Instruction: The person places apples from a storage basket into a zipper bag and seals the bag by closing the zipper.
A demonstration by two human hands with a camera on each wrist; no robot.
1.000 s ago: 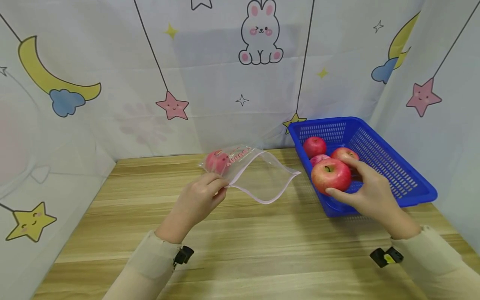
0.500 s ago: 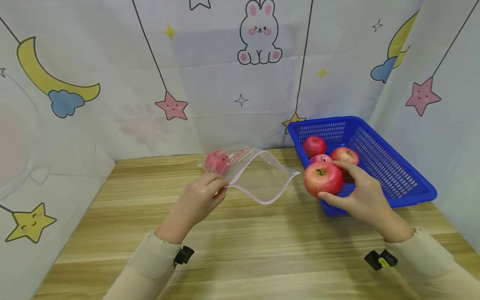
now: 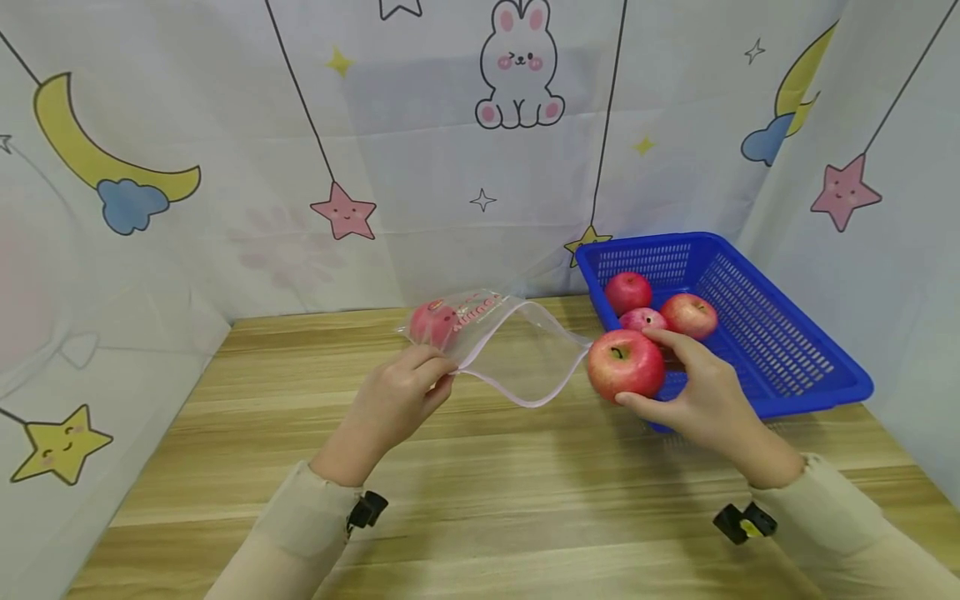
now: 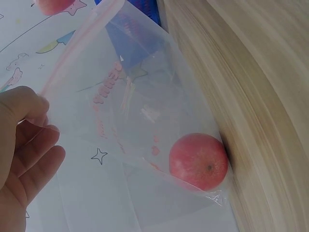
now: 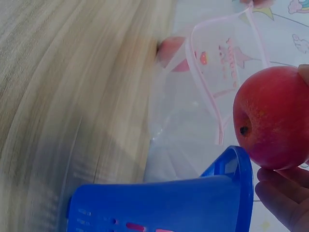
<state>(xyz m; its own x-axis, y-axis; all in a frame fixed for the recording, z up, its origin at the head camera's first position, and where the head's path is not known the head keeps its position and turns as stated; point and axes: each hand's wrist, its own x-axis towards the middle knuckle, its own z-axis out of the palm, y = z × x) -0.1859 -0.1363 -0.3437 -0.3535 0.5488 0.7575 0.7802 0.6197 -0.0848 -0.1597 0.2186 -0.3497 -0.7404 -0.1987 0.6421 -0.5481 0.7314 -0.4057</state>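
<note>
My left hand (image 3: 405,392) pinches the rim of a clear zip bag (image 3: 525,367), whose mouth gapes toward the right. Inside the bag, at its far left end, lies a red apple (image 4: 199,162). With thumb and fingers my right hand (image 3: 705,400) holds another red apple (image 3: 626,365) by its side, stem facing up in the head view. This apple is at the left edge of the blue basket, close to the bag's right corner. In the right wrist view the held apple (image 5: 273,118) is above the basket's rim.
A blue plastic basket (image 3: 795,342) stands at the right of the wooden table (image 3: 480,517). Several apples sit in its left part, one at the back (image 3: 628,292) and one to the right (image 3: 690,316). A white curtain (image 3: 420,167) with printed figures hangs behind.
My right hand has carried the apple leftward from over the basket to near the bag's mouth. The left hand and the bag have stayed put.
</note>
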